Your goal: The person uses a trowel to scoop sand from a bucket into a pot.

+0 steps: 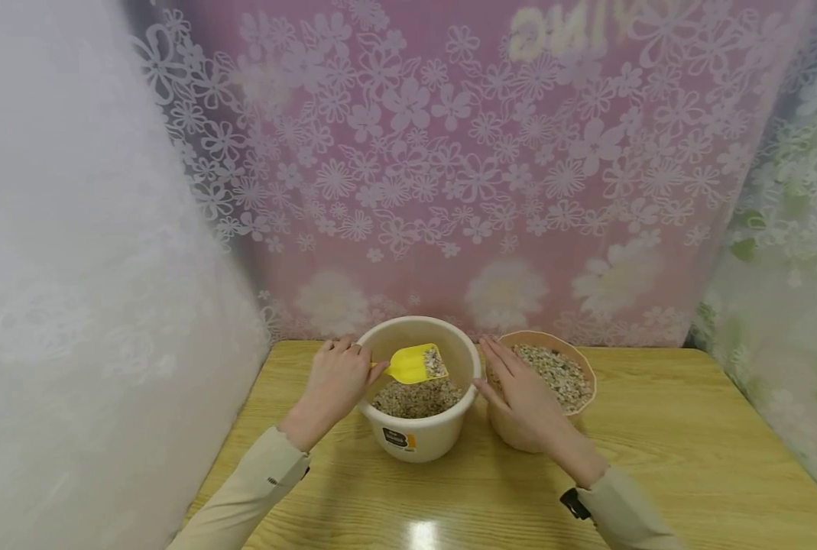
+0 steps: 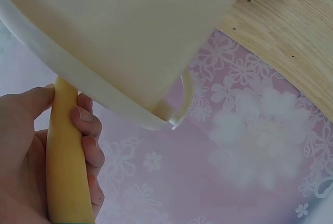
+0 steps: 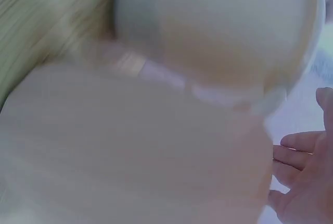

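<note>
My left hand (image 1: 340, 373) grips the handle of a yellow toy shovel (image 1: 411, 364), whose blade carries some small pebbles over a white bucket (image 1: 415, 454). In the left wrist view the fingers curl round the thick yellow handle (image 2: 67, 156), close by the bucket's rim. Gravel (image 1: 415, 399) lies in the bottom of the white bucket. My right hand (image 1: 528, 397) has its fingers extended between the two buckets, its thumb near the white rim. Beside it stands a peach-coloured bucket (image 1: 507, 428) with a scalloped rim, filled high with gravel (image 1: 556, 374).
Both buckets stand on a wood-grain table (image 1: 663, 443), near its back edge. A pink flower-patterned curtain (image 1: 449, 191) hangs right behind them. Pale curtains also hang to the left (image 1: 105, 267) and the right.
</note>
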`<state>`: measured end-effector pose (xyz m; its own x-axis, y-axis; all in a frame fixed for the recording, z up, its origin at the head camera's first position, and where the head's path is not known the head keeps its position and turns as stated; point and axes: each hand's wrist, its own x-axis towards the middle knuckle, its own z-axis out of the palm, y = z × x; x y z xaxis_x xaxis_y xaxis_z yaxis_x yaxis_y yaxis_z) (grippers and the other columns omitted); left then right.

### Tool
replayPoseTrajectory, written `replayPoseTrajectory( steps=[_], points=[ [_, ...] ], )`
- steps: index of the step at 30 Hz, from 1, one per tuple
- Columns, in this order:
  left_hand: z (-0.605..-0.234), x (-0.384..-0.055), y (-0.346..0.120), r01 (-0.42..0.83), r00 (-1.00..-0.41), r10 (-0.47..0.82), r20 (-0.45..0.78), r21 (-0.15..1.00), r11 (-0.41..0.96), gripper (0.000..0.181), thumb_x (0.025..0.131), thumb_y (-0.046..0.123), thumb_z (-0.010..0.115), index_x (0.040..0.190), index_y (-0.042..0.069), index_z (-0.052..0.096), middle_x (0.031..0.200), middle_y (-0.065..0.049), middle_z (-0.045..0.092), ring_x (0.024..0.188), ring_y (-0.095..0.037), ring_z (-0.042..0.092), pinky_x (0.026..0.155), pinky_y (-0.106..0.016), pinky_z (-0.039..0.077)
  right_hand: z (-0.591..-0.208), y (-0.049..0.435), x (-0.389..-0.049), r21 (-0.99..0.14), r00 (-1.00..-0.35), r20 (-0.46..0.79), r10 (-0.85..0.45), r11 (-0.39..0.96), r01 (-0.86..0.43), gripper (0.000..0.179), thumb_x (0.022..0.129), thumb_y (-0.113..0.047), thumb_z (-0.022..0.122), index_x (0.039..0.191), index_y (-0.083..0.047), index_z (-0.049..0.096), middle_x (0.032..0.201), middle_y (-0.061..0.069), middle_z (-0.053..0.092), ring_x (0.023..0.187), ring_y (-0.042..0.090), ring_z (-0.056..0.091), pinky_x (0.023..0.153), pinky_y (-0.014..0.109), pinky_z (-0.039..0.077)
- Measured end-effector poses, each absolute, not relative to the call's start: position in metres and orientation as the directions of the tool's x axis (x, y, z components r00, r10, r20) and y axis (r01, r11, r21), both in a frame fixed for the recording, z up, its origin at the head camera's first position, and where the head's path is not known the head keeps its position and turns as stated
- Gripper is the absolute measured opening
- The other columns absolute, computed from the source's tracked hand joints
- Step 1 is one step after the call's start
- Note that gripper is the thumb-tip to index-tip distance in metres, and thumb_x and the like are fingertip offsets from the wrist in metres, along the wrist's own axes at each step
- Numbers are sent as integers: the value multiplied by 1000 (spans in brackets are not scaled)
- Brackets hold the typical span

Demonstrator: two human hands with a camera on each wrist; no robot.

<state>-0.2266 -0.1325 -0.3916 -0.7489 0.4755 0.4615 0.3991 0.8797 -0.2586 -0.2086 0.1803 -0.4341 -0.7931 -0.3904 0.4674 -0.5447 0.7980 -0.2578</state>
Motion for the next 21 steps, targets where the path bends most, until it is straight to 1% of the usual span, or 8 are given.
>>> replayPoseTrajectory(
  steps=[4,7,9,11,15,17,19,21],
  points=[
    [-391,-227,-128,398,-764,467,444,-246,884,42,101,49,59,80,13,65,80,-4,74,99,-25,68,86,-42,52,-437,218,-204,-189,-735,575,-359,816,-546,66,101,-32,63,152,2,40,156,22,40,141,44,40,109,64,34],
    [-391,-226,-125,404,-760,471,447,-242,882,43,100,49,59,75,15,62,74,-2,71,92,-24,67,81,-40,53,-440,250,-196,-208,-763,565,-315,840,-501,71,99,-32,65,155,0,35,160,21,35,143,44,35,107,65,33],
    [-390,-226,-124,410,-750,477,457,-245,879,43,100,48,60,73,15,60,71,-1,69,86,-23,66,75,-39,52,-442,269,-191,-221,-802,520,-294,861,-459,78,98,-32,67,158,-2,28,163,20,29,144,45,33,107,65,31],
    [-389,-226,-123,416,-741,482,467,-244,876,43,99,48,62,72,15,60,68,-1,67,80,-22,65,71,-38,52,-444,285,-187,-240,-851,446,-276,879,-411,85,98,-36,67,161,-3,20,166,20,21,146,46,28,108,65,29],
    [-384,-226,-119,428,-726,489,483,-239,871,42,98,47,64,71,15,61,64,0,64,69,-21,63,63,-36,51,-452,302,-183,-300,-923,286,-258,891,-342,93,99,-46,62,162,-1,9,165,28,13,148,51,20,111,68,23],
    [-380,-226,-116,436,-722,491,487,-231,870,43,98,48,63,70,16,60,61,1,61,65,-19,61,61,-34,49,-456,305,-182,-340,-944,229,-238,889,-307,95,100,-49,60,162,-3,5,165,30,11,148,51,17,111,69,21],
    [-375,-226,-111,446,-717,497,488,-226,866,45,99,47,62,67,17,57,57,3,56,60,-18,57,56,-32,46,-459,305,-182,-363,-950,219,-221,886,-290,94,100,-50,59,162,-3,5,164,31,12,148,52,17,111,69,21],
    [-370,-226,-106,455,-713,504,487,-224,862,47,100,48,61,64,18,53,54,4,50,57,-16,53,52,-30,41,-460,305,-182,-376,-951,225,-211,882,-285,94,101,-49,58,162,-3,4,165,30,11,149,51,16,114,67,18]
  ],
)
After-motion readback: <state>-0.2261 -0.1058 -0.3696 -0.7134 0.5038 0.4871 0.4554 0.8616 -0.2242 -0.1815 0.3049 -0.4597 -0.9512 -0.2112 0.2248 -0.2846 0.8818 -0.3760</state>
